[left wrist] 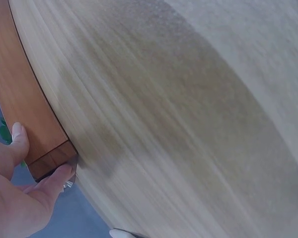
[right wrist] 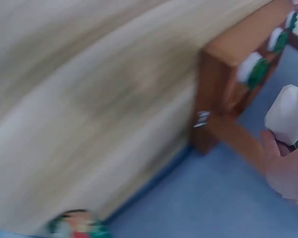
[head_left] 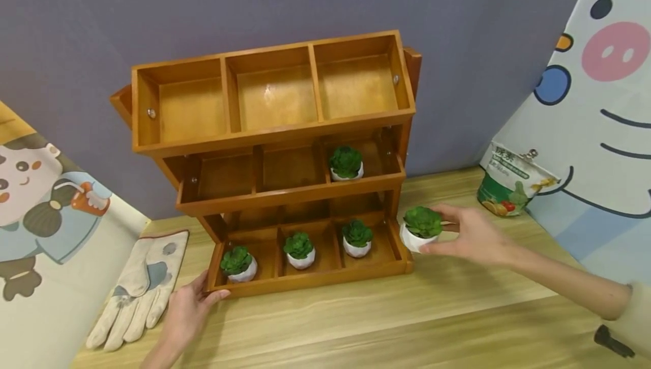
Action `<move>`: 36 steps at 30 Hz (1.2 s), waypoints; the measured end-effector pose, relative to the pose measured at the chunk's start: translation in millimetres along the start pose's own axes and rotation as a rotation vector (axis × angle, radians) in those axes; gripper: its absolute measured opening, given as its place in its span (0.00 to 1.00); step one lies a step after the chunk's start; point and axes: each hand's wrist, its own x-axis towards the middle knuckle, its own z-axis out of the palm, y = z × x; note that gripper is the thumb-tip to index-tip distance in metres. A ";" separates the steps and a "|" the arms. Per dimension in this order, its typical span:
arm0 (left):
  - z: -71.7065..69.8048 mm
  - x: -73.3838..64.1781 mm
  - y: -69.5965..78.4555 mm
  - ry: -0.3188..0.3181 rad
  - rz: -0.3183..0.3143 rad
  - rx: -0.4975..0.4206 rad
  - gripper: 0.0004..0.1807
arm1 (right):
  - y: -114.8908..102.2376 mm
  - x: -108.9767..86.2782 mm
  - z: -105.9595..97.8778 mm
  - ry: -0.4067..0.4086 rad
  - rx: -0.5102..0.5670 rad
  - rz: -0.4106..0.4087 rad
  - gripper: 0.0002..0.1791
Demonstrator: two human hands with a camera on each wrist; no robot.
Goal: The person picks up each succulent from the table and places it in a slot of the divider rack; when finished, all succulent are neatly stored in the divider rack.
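My right hand (head_left: 470, 236) grips a small potted succulent (head_left: 423, 223) by its white faceted pot, off the right end of a three-tier wooden shelf (head_left: 310, 281). The pot (right wrist: 287, 115) shows in the right wrist view too. With thumb on the front board and fingers at the end, my left hand (head_left: 185, 307) holds the shelf's lower left corner (left wrist: 52, 158). Three succulents, at left (head_left: 239, 264), middle (head_left: 300, 250) and right (head_left: 357, 238), stand in the bottom tier's compartments. Another succulent (head_left: 346, 163) occupies the middle tier's right compartment. The top tier holds nothing.
A pair of pale work gloves (head_left: 142, 284) lies left of the shelf. At the back right stands a green and white pouch (head_left: 513, 179) with a clip on top. Cartoon panels (head_left: 605, 103) flank the table on both sides, and a grey wall (head_left: 244, 7) rises behind.
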 end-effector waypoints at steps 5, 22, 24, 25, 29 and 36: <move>-0.8 1.3 -0.1 -0.025 -0.014 -0.007 0.30 | -39.1 17.7 11.0 -0.012 -0.006 -0.134 0.35; -1.7 -1.0 2.9 -0.055 -0.063 0.002 0.31 | -143.8 103.8 46.6 -0.011 0.129 -0.418 0.36; -1.1 -2.2 2.6 -0.066 -0.072 -0.009 0.32 | -145.5 111.6 52.3 0.021 0.115 -0.441 0.36; -0.9 -2.6 2.7 -0.067 -0.071 -0.008 0.32 | -146.1 114.9 54.5 0.042 0.104 -0.454 0.36; -0.7 -2.3 3.0 -0.036 -0.035 0.012 0.29 | -148.6 128.2 60.9 0.135 0.071 -0.463 0.36; -1.4 0.0 3.7 -0.042 -0.043 -0.002 0.30 | -157.7 146.5 67.5 0.199 -0.021 -0.336 0.37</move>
